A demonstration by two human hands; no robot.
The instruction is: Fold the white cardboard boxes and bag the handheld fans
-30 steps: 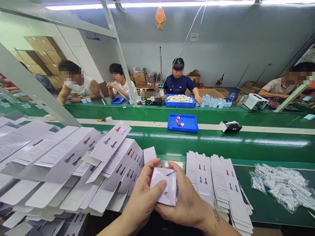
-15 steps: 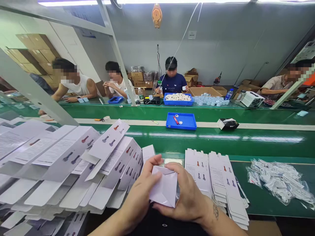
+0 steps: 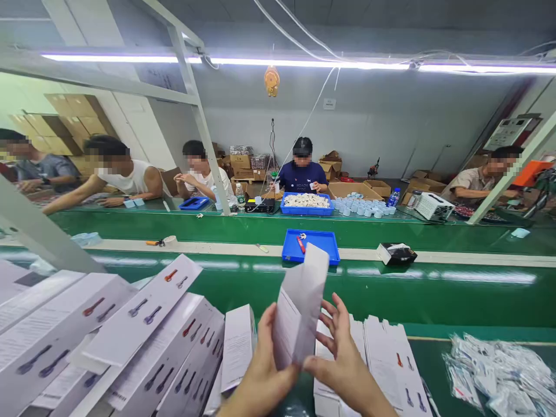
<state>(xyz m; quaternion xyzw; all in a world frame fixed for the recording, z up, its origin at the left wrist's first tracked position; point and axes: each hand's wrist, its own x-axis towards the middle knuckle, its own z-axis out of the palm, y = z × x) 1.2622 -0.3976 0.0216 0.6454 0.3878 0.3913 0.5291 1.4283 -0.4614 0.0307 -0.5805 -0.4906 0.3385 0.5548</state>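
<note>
A long white carton [image 3: 300, 310] stands upright between my hands at the bottom centre. My left hand [image 3: 260, 376] grips its lower left side, fingers pressed to the card. My right hand [image 3: 343, 362] touches its lower right edge with the thumb, the other fingers spread apart. Folded white cartons printed with red and blue items [image 3: 143, 341] are heaped to the left. Flat carton blanks [image 3: 391, 370] are stacked just right of my hands.
Clear bags of small parts [image 3: 499, 376] lie at the right. A green conveyor [image 3: 434, 284] carries a blue tray [image 3: 310, 246] and a black box [image 3: 396, 253]. Several people sit at the far bench behind another blue tray [image 3: 306, 204].
The carton went from lying low, cupped end-on in both hands, to standing upright and raised. My right fingers opened. The camera tilted upward.
</note>
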